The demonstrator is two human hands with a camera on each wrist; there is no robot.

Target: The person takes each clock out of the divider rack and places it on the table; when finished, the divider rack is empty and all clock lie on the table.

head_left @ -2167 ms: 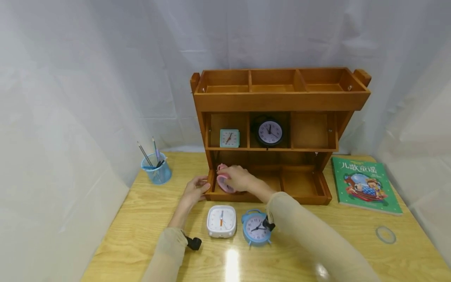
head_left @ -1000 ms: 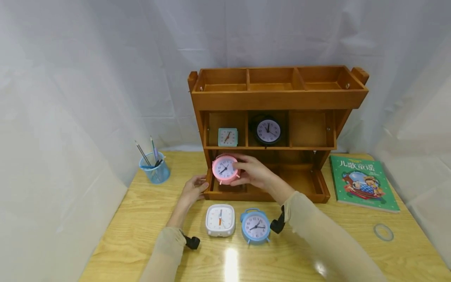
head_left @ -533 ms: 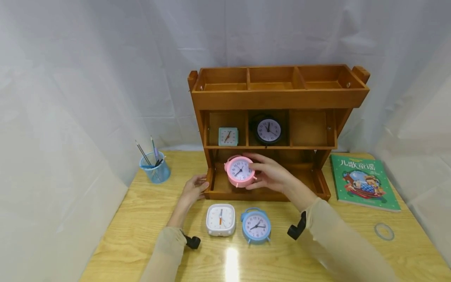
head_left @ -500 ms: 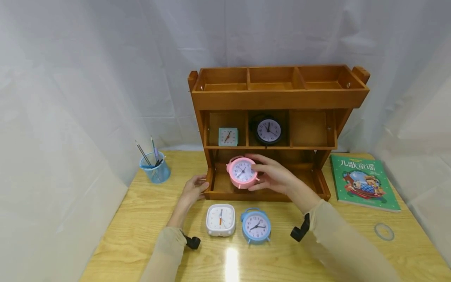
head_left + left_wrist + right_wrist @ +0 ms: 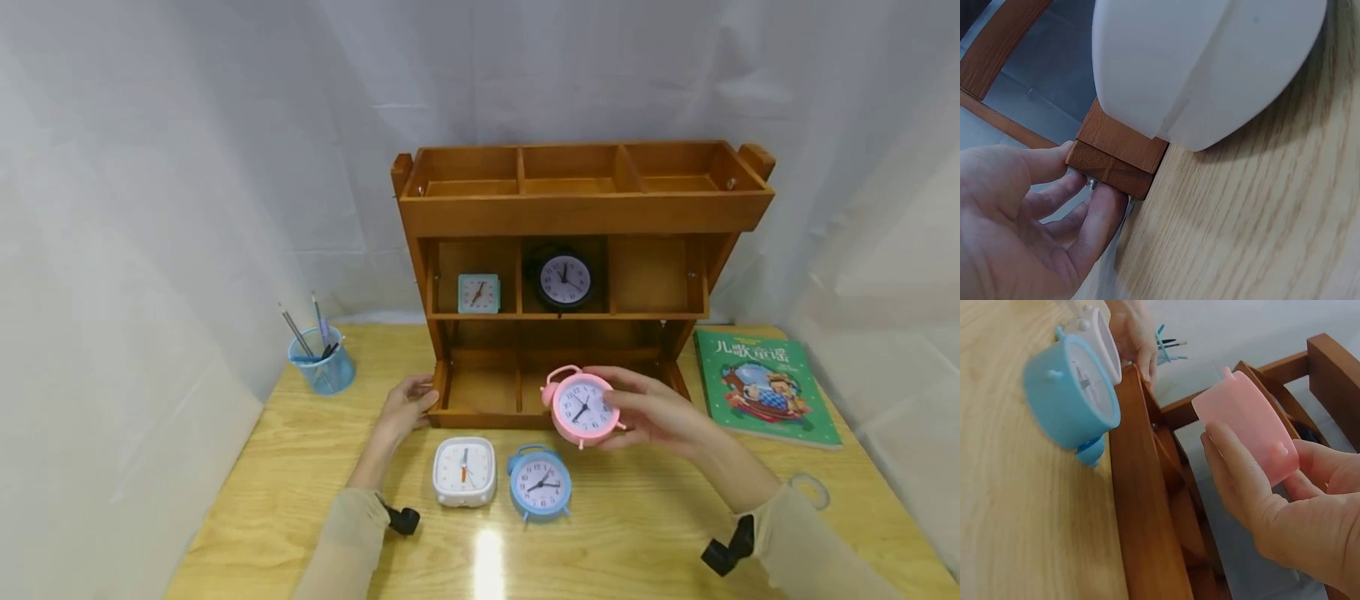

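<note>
My right hand (image 5: 652, 412) holds a pink twin-bell alarm clock (image 5: 583, 408) by its right side, tilted, in front of the shelf's bottom tier. In the right wrist view the fingers wrap the clock's pink body (image 5: 1250, 422). At the lower left corner of the brown wooden shelf (image 5: 585, 215), my left hand (image 5: 402, 408) grips the end of the bottom tray, thumb and fingers on different faces of the wood (image 5: 1113, 165). On the table before the shelf stand a white square clock (image 5: 464, 472) and a blue alarm clock (image 5: 540, 483).
In the middle tier sit a mint square clock (image 5: 478, 293) and a black round clock (image 5: 564, 279). A blue pencil cup (image 5: 322, 367) stands on the left. To the right lie a green book (image 5: 768, 387) and a grey ring (image 5: 812, 490), partly behind the right sleeve.
My right hand has lifted the pink clock from the bottom tier's left compartment and carried it right and toward me. The left hand stays on the shelf corner.
</note>
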